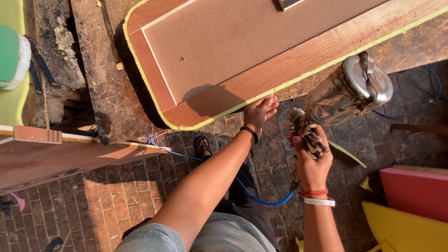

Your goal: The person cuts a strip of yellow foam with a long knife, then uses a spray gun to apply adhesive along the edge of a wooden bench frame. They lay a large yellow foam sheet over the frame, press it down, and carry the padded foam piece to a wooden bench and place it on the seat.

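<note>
A long brown wooden panel [261, 46] with a yellow-painted edge is lying across a rough, dark workbench [100, 84], filling the upper middle of the view and running off the top right. A second, reddish board [56, 156] is jutting in from the left, lower down, its end showing a striped cross-section. At the far left edge a green and white container [11, 58] is sitting on a yellow surface, and in the lower right corner a red panel [415, 191] and a yellow panel [401, 228] are leaning or lying over one another. The ground is a brick floor [93, 205], partly in sun. A thin blue hose [261, 198] is trailing over the bricks from under the bench, passing the person's sandalled foot [203, 147] and curving up toward the right wrist.

The left hand [259, 114] is reaching out to the near edge of the brown panel — fingers loosely spread, fingertips touching the yellow rim, holding nothing. The right hand [311, 161] is wrapped firmly around the grip of a paint-crusted spray gun [308, 133], held just beside the panel's edge and clear of it. The gun's metal cup [350, 91] is tilting up to the right, its shiny lid clamped on.
</note>
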